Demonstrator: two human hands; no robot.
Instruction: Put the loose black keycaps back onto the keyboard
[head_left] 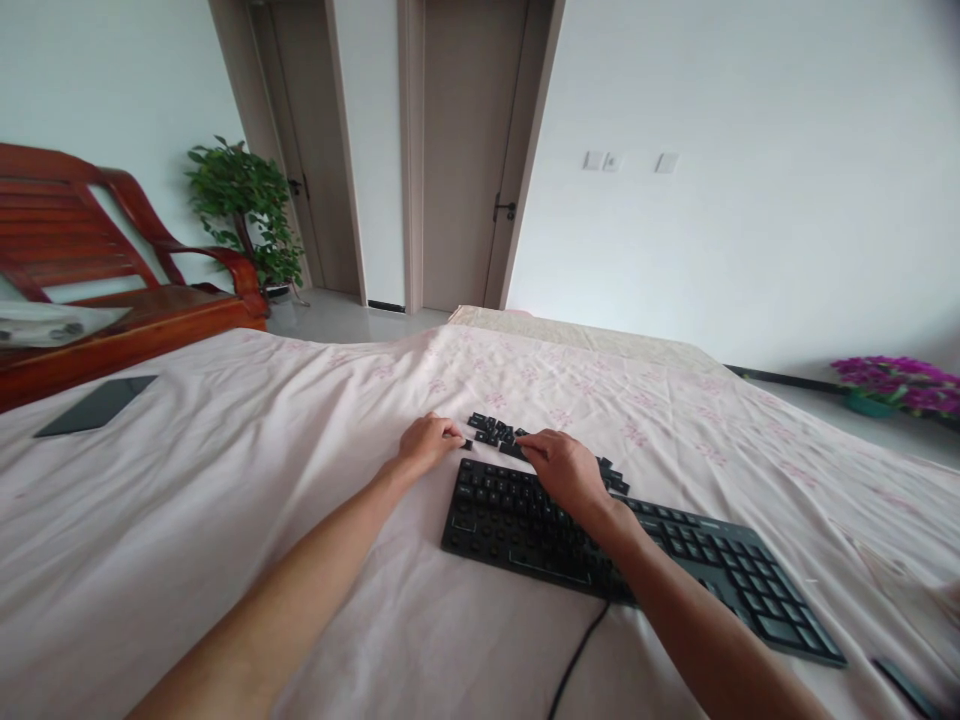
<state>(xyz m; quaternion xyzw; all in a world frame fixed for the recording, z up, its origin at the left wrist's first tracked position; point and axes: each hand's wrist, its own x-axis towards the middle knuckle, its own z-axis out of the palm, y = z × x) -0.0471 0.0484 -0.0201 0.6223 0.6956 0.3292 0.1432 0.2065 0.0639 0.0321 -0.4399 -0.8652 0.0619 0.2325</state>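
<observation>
A black keyboard (517, 535) lies on the pink patterned cloth, with keycaps off its lower left part. Beyond its back edge are several loose black keycaps (491, 430) in rough rows. My left hand (433, 440) is at the left end of these rows, fingers closed beside a single keycap (467, 444); whatever is between the fingertips is too small to tell. Above the keyboard's back edge, my right hand (562, 465) has its fingers pinched together at the loose keycaps. What it grips cannot be made out. My right forearm hides the keyboard's middle.
A dark flat tablet-like object (96, 405) rests on the cloth (315, 420) at the far left. A black cable (577, 655) runs from the keyboard towards me. Another dark object (904, 685) lies at the lower right. A wooden bench (127, 335) stands at the left.
</observation>
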